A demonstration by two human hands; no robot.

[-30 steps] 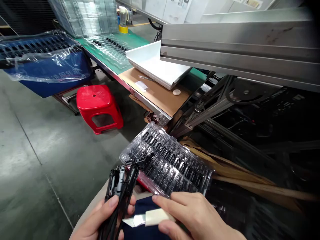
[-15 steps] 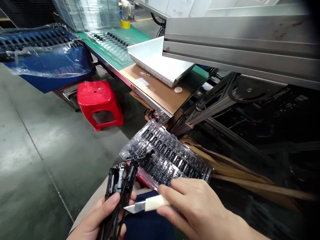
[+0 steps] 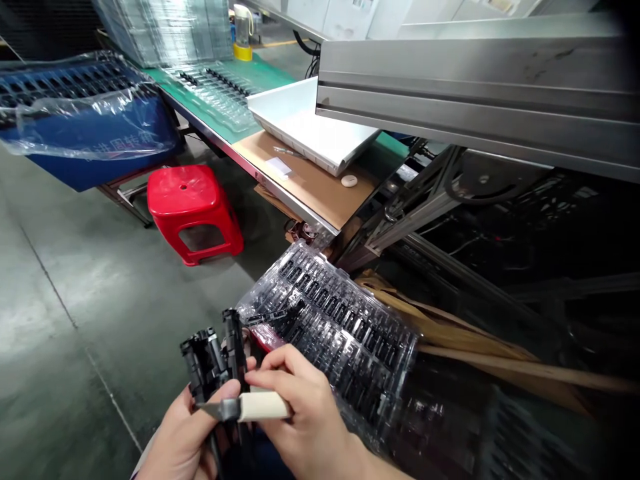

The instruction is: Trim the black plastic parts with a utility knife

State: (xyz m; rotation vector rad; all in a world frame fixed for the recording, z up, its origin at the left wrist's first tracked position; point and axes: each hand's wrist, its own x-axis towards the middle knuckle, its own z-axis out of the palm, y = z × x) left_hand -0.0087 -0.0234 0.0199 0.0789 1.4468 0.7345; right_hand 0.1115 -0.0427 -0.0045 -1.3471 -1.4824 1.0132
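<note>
My left hand [image 3: 183, 433] is closed around several slim black plastic parts [image 3: 204, 363], which stick up past the thumb. In my right hand [image 3: 310, 413] lies a craft knife [image 3: 263, 405] with a cream handle, its blade pointing left across the left thumb. The right index finger and thumb reach to one of the black parts, at the right side of the bunch; whether they pinch it is hard to see. Just beyond the hands, a clear plastic tray [image 3: 305, 255] holds rows of similar black parts, with a few lying loose on its near left side.
A red stool [image 3: 187, 190] stands on the floor at left, near a blue bin [image 3: 100, 130] with plastic film. The green-topped table [image 3: 270, 73] carries a white tray [image 3: 310, 127]. A metal beam [image 3: 465, 100] crosses the upper right. Cardboard [image 3: 400, 313] leans below it.
My right hand has moved left with the craft knife, up to the black parts. The bunch in my left hand has shifted left and one part now stands higher.
</note>
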